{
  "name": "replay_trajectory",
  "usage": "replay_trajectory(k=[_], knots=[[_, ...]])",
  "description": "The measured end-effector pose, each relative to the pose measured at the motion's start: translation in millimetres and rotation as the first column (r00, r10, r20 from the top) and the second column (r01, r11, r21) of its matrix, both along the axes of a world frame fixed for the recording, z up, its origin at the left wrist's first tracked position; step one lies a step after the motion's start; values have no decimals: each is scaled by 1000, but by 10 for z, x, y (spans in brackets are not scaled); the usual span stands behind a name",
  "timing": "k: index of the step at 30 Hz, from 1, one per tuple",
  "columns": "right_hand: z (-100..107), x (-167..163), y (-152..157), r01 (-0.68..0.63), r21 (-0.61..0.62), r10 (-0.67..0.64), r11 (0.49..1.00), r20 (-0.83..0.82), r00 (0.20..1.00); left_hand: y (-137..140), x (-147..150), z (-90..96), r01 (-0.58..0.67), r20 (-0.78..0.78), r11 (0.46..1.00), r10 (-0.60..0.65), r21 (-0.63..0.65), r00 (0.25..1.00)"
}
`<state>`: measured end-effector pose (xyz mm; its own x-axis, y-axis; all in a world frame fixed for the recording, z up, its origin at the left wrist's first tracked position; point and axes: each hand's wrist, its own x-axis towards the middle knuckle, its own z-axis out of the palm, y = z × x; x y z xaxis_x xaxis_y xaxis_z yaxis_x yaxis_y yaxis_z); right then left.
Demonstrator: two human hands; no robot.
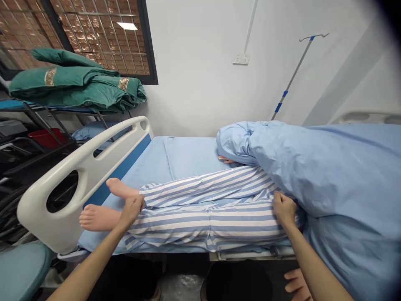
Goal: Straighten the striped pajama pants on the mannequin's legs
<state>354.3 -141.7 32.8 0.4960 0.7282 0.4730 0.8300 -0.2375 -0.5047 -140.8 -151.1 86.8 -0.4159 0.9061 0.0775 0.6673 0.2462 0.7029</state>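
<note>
Eyeballing left hand (pixel 134 206) at ankle, 8 o'clock, right hand (pixel 284 207) at hip, 4 o'clock: fingers curled tight, looks like pinching striped pants (pixel 200 221), on bed (pixel 188 154) at 6. Uneven tug could knock bare feet (pixel 99 218) into footboard (pixel 90 156), imo; bulky quilt (pixel 332 163), 3 o'clock, might slip floorward.

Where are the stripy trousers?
In the head view, the stripy trousers lie on the bed, between bare feet at left and the blue quilt at right.

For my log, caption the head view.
Left hand at the bottom, right hand near the top, of striped trousers on a bed.
</note>
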Motion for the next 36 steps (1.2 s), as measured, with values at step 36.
replay_trajectory(k=[36], knots=[[146,-4792,182,-710,220,698,669,-514,499,104,-512,-863,166,-143,985,-158,42,977]])
